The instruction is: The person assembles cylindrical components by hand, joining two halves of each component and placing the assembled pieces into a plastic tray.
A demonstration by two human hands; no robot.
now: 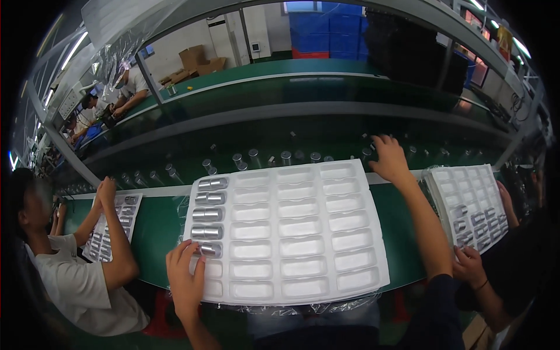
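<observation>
A white moulded tray [303, 245] with rows of oblong pockets lies in front of me. In its left column, silver metal cylinders [208, 214] lie on their sides in the upper pockets. My left hand [185, 279] is at the tray's left edge, with thumb and fingertips around the left end of a silver cylinder [211, 250] lower in that column. My fingers hide part of that pocket. My right hand [389, 158] reaches past the tray's far right corner, fingers apart, close beside an upright cylinder [366, 153] on the dark line.
More upright cylinders [254, 156] and small pieces stand along the dark strip [280, 131] behind the tray. A person at left [76, 262] and another at right [490, 274] handle similar trays [466, 181]. Metal frame posts [70, 151] rise around the green bench [154, 233].
</observation>
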